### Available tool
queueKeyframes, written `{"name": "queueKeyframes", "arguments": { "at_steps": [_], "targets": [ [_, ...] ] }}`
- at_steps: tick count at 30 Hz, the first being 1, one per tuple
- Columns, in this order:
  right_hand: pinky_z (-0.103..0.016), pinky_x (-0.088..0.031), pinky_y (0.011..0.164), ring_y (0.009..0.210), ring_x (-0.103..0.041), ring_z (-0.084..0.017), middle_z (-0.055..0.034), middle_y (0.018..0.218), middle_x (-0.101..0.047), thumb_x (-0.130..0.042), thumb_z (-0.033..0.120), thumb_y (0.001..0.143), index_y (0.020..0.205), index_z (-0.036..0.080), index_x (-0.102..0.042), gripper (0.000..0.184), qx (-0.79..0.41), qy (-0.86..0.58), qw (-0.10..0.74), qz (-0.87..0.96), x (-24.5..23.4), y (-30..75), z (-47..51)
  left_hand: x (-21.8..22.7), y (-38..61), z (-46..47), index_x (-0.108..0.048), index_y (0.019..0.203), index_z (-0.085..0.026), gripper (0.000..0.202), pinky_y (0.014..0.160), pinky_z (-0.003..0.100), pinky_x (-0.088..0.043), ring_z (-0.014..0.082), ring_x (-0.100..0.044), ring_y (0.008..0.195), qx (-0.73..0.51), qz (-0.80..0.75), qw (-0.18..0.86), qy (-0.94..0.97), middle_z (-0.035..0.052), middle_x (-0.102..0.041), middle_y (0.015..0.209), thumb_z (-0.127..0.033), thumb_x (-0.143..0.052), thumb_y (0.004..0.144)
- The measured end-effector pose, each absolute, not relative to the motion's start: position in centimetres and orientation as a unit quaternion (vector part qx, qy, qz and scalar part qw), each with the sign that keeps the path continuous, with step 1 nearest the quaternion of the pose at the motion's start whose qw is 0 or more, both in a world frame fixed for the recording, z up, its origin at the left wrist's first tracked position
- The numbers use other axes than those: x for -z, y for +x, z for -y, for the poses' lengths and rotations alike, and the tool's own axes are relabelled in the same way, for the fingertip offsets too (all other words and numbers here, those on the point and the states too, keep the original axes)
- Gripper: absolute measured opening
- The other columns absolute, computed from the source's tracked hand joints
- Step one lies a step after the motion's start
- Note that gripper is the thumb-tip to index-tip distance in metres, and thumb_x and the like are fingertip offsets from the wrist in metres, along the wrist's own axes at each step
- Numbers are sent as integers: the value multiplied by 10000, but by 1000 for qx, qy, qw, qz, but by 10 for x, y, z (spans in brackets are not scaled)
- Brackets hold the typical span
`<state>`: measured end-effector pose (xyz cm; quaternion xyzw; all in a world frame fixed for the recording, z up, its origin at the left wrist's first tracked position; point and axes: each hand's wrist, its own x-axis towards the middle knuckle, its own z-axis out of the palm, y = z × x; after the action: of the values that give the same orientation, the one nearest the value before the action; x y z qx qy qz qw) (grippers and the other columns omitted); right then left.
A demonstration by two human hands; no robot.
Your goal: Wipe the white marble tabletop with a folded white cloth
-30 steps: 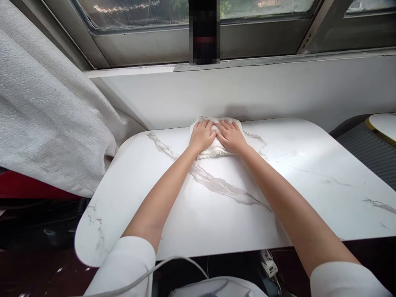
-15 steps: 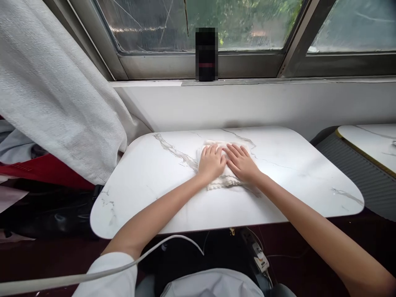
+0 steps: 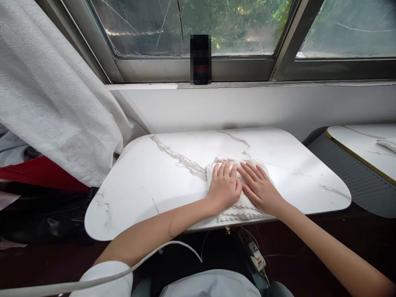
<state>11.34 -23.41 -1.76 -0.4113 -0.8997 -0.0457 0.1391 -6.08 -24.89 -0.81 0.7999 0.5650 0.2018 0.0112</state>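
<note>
A folded white cloth (image 3: 239,208) lies on the white marble table (image 3: 154,185), close to its near edge. My left hand (image 3: 223,188) presses flat on the cloth's left half, fingers stretched out together. Beside it my right hand (image 3: 259,187) lies flat on the right half, fingers spread. The two hands touch at the thumbs. Most of the cloth is hidden under them.
A white curtain (image 3: 49,95) hangs at the left, over red and dark things. A dark cylinder (image 3: 200,60) stands on the window sill. A second table (image 3: 365,144) sits at the right beyond a grey ribbed surface. A white cable (image 3: 145,258) crosses below.
Both hands have slid the cloth from the table's far edge by the wall toward its near edge. The view has tilted up, showing more of the window.
</note>
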Motion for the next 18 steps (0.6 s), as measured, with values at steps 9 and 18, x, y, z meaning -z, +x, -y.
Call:
{"name": "queueKeyframes", "arguments": {
  "at_steps": [9, 18],
  "targets": [
    [-542, -272, 1185, 1470, -332, -269, -94, 1572, -408, -230, 397, 1029, 1557, 234, -342, 563, 33, -433, 143, 889, 17, 122, 187, 6, -47, 205, -547, 1314, -110, 416, 1206, 513, -295, 300, -438, 1398, -215, -575, 23, 789, 177, -544, 1446, -254, -411, 949],
    [-517, -249, 1189, 1435, -382, -269, -121, 1528, -466, -283, 405, 1003, 1441, 169, -496, 541, -8, -450, 167, 877, 14, 109, 92, 7, -51, 113, -607, 1233, -124, 346, 1179, 439, -311, 265, -521, 1298, -248, -590, 3, 768, 145, -617, 1351, -245, -467, 941]
  ]
}}
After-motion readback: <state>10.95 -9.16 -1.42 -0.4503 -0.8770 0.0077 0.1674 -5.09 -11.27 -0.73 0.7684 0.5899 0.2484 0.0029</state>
